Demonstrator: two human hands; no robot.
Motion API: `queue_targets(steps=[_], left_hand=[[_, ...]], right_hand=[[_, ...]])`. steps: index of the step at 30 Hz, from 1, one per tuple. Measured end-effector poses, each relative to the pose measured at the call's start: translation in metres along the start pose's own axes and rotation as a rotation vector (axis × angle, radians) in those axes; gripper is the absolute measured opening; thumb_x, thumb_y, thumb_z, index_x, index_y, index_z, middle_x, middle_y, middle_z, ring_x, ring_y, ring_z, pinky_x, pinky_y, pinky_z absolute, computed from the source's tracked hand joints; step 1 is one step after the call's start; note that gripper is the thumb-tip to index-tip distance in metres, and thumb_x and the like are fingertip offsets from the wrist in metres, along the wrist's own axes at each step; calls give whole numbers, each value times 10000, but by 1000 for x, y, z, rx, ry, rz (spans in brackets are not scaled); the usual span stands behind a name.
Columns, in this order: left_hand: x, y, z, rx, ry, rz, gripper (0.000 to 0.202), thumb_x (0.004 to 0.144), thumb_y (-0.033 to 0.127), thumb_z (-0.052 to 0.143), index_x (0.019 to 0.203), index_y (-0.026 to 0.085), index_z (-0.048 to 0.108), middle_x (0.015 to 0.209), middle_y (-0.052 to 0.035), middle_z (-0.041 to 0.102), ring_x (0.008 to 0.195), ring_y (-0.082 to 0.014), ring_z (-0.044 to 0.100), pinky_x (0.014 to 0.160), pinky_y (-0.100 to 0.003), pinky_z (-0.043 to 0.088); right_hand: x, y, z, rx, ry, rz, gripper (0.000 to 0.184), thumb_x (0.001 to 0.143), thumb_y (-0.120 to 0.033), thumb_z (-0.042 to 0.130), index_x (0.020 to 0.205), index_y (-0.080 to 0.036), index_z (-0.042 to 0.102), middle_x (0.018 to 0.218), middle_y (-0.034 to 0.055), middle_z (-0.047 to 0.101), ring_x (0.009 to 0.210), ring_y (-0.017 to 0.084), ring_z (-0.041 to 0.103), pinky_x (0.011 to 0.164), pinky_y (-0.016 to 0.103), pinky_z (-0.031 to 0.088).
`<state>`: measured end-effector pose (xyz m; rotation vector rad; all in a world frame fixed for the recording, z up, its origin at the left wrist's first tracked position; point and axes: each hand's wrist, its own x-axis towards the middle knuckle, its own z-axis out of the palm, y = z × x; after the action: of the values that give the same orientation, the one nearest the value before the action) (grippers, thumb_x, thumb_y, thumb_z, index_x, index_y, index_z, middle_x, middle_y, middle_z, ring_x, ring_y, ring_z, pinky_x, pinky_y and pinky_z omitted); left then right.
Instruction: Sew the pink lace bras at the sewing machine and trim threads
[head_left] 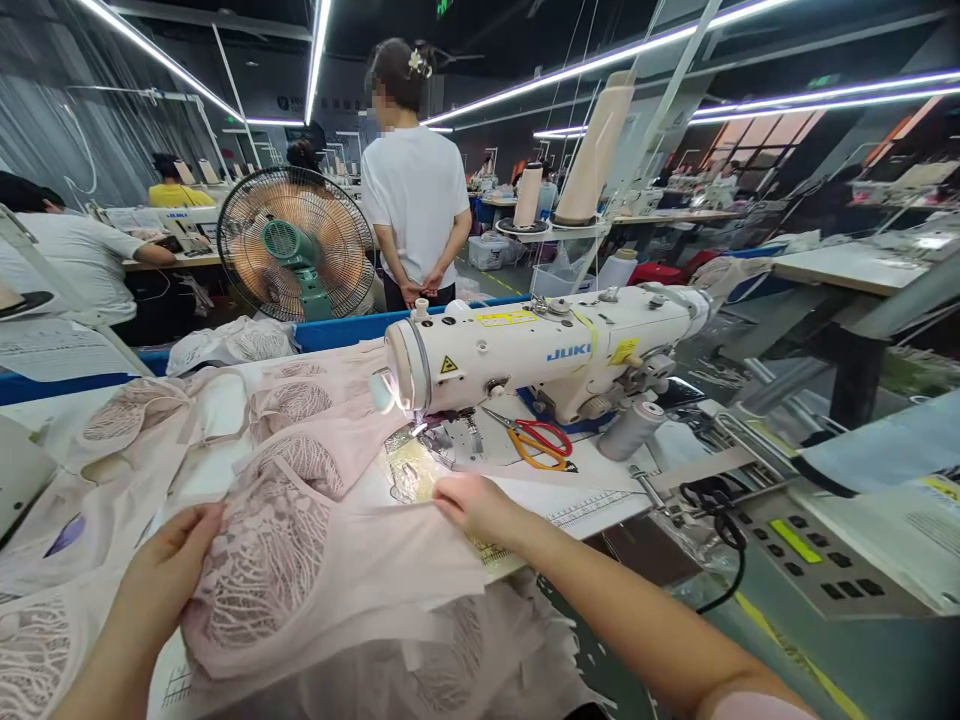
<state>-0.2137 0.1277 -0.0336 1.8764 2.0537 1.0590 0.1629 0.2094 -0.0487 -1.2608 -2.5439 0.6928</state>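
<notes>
My left hand [169,575] grips the left edge of a pale pink lace garment piece [300,570] lying on the sewing table. My right hand [472,505] pinches the same piece at its upper right corner, close to the needle area [420,428] of a white JUKI sewing machine [540,355]. The fabric is stretched flat between both hands. More pink lace pieces [285,400] are piled to the left of the machine head.
Scissors with red and orange handles [536,442] and a grey thread spool [630,430] lie under the machine arm. A control panel [802,550] sits at the right. A green fan [296,245] and a standing person in white [416,190] are behind the table.
</notes>
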Motion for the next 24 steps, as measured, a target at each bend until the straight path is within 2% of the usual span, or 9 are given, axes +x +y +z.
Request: queue_targets(steps=[3,5,7,9,11,13,15,19,24], left_hand=[[12,17,-14,392,183,-158,343,885,482,375,839,234,608,709,-94,684,684,-316,669,480,-429,529],[17,46,-6,536,242,-36,358,888,451,346,912,200,600,756,-115,650,790,-348,645,565,-477,534],[16,80,21,451,256,180,336,907,368,319,1013,182,578,889,-116,649,849,-298,635,711,-468,542],[12,108,64,329,52,389,299,915,315,336,997,196,597,944,-80,679,828,-221,652,714,-358,556],[6,124,111,307,-193,545,318,912,246,337,1007,195,636,990,-60,703,870,-185,663,754,-301,554],[3,126,147,290,-291,609,350,902,214,338,1076,161,637,1127,-90,679,1004,-194,641,867,-310,528],[6,120,168,288,-328,635,372,896,219,348,1135,125,619,1222,-131,635,1111,-229,597,951,-363,492],[17,104,178,297,-327,667,389,898,267,385,1168,90,603,1280,-178,589,1181,-280,552,991,-435,470],[29,102,185,319,-280,695,394,913,305,392,1171,99,606,1260,-169,606,1180,-278,558,998,-427,473]], right_hand=[[22,-9,13,-138,73,35,130,879,-158,497,855,-170,624,891,75,655,844,187,575,691,252,396],[34,-12,18,-207,114,61,138,889,-166,491,860,-174,626,902,85,652,874,201,570,705,263,404],[43,-13,22,-254,151,83,168,906,-167,466,866,-174,629,934,98,643,922,218,558,731,278,415],[48,-13,25,-283,187,106,188,922,-171,441,904,-168,628,1001,120,624,978,239,540,765,303,426],[47,-12,26,-302,218,125,188,930,-184,434,966,-160,617,1054,142,599,1006,254,526,788,326,437],[40,-9,25,-310,233,127,186,934,-208,438,994,-155,606,1047,148,588,987,254,530,783,336,449],[27,-4,24,-309,229,94,175,934,-235,453,975,-162,607,1005,128,593,953,239,539,765,323,460],[-9,12,25,-281,194,-47,117,898,-246,518,905,-185,618,961,70,620,909,195,551,791,290,470],[-40,28,38,-66,357,-210,189,868,-185,494,998,-161,629,1073,98,647,973,224,558,867,362,490]])
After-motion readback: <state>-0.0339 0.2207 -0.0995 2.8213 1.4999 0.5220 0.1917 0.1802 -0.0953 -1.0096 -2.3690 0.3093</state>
